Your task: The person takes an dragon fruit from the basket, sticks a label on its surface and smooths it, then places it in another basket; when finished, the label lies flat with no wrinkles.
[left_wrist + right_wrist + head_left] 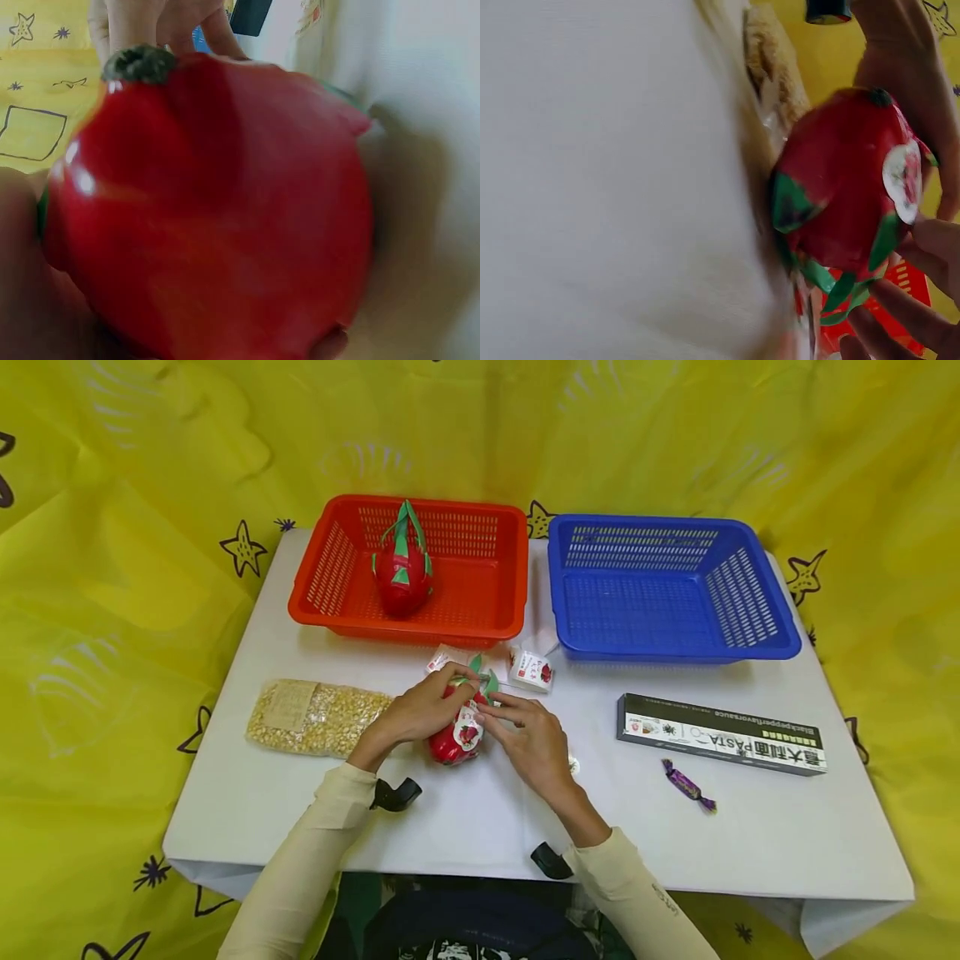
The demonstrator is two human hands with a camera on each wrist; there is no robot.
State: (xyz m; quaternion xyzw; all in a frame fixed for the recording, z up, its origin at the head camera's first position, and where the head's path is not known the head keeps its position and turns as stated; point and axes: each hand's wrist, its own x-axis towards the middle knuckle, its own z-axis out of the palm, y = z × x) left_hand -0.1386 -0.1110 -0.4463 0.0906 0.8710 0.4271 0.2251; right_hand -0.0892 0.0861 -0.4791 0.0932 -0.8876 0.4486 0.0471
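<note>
the dragon fruit, glossy enough to look artificial, sits between the two hands, in front of the red basket, its leafy end pointing away from the person and its stem end toward them. the left hand grasps it from the left, fingers bent over near the green leaves, probably to keep it from rolling while the label faces up and right, within easy reach. the right hand has a looser grip: its fingers extend toward the leafy end without closing round the fruit, the tips touching by the label's edge, perhaps to smooth or adjust it. so the fruit fills the left grip and lies at the fingertips of the right; whether it rests on the surface cannot be told. what looks like a roll of printed labels lies just beyond, presumably kept handy.
</note>
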